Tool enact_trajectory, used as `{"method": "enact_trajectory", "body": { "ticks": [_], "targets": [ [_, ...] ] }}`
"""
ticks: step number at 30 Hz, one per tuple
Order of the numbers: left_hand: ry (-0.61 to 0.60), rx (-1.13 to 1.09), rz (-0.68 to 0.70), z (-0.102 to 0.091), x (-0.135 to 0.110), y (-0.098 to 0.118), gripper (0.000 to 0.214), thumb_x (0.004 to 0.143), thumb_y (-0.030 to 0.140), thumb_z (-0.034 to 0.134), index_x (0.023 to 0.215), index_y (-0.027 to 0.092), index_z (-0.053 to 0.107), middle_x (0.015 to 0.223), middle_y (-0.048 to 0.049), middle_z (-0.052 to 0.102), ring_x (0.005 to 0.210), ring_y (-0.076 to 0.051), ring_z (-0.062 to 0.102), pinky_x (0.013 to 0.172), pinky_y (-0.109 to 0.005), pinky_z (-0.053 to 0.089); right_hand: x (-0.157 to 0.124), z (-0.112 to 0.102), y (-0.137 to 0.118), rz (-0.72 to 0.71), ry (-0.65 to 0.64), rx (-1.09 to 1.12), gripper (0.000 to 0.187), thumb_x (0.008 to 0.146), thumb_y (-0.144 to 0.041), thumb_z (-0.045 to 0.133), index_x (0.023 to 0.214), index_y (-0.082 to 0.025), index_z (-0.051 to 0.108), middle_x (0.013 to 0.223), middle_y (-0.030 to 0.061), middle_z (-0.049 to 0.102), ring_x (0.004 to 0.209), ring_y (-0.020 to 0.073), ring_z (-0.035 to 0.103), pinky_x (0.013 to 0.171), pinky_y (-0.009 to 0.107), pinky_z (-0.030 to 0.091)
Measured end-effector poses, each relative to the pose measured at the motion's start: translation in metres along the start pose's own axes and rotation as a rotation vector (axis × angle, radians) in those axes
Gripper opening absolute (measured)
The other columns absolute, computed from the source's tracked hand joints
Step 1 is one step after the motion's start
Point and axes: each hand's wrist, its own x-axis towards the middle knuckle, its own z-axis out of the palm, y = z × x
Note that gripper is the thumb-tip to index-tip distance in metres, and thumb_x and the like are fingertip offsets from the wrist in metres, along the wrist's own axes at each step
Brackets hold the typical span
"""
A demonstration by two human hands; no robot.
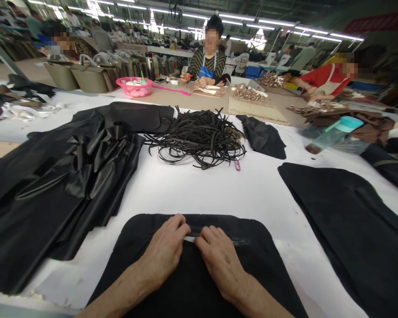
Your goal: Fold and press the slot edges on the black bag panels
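Observation:
A black leather-like panel [248, 274] with rounded top corners lies flat in front of me. Just below its top edge, my left hand [166, 249] rests with curled fingers pressed together. Close beside it, my right hand [220, 256] is closed too, its fingertips bent down onto the panel. Between the two hands shows a short white strip [189, 239], whose ends disappear under my fingers. A faint shiny band runs across the panel to the right of my right hand. My fingertips are partly hidden by the hands themselves.
Crumpled black sheets [86, 168] spread over the left. A heap of thin black strips [199, 134] lies ahead, with small pink snips [237, 164] beside it. More black panels [348, 221] are stacked at right, near a teal bottle [334, 132]. Several co-workers sit beyond.

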Motion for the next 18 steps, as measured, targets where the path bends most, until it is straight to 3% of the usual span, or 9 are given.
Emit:
{"method": "enact_trajectory", "body": {
  "ticks": [2, 6, 14, 18],
  "targets": [
    [0.023, -0.127, -0.013, -0.003, -0.001, -0.003, 0.034, 0.070, -0.003, 0.032, 0.087, 0.020, 0.052, 0.099, -0.0033, 0.050, 0.091, -0.017, 0.049, 0.081, -0.030, 0.042, -0.001, -0.001, 0.000, -0.032, -0.002, -0.019, 0.011, 0.083, -0.009, 0.057, 0.083, -0.020, 0.055, 0.081, 0.0016, 0.052, 0.075, 0.0187, 0.043, 0.066, 0.033, 0.030],
    [0.036, -0.163, -0.011, -0.005, 0.001, -0.008, 0.040, 0.072, -0.001, 0.029, 0.091, 0.019, 0.057, 0.099, -0.0045, 0.054, 0.095, -0.018, 0.049, 0.085, -0.032, 0.041, -0.004, -0.001, 0.000, -0.112, 0.010, -0.056, 0.011, 0.081, -0.008, 0.058, 0.085, -0.018, 0.055, 0.081, 0.0026, 0.052, 0.073, 0.0187, 0.041, 0.065, 0.034, 0.029],
    [0.264, -0.387, -0.097, -0.015, 0.005, -0.006, 0.027, 0.081, 0.007, 0.032, 0.084, 0.020, 0.056, 0.086, -0.0001, 0.058, 0.082, -0.015, 0.054, 0.077, -0.028, 0.043, -0.006, -0.001, 0.000, -0.106, 0.021, -0.055, 0.012, 0.080, -0.008, 0.057, 0.085, -0.019, 0.054, 0.081, 0.0026, 0.052, 0.073, 0.0186, 0.042, 0.065, 0.033, 0.030],
    [0.116, -0.171, 0.042, -0.009, -0.003, -0.001, 0.032, 0.081, 0.002, 0.034, 0.092, 0.020, 0.058, 0.093, -0.0018, 0.060, 0.089, -0.017, 0.053, 0.081, -0.031, 0.044, -0.003, 0.000, 0.001, -0.119, 0.036, -0.085, 0.013, 0.079, -0.006, 0.055, 0.085, -0.018, 0.054, 0.079, 0.0031, 0.051, 0.072, 0.0190, 0.042, 0.065, 0.033, 0.030]
  ]
}}
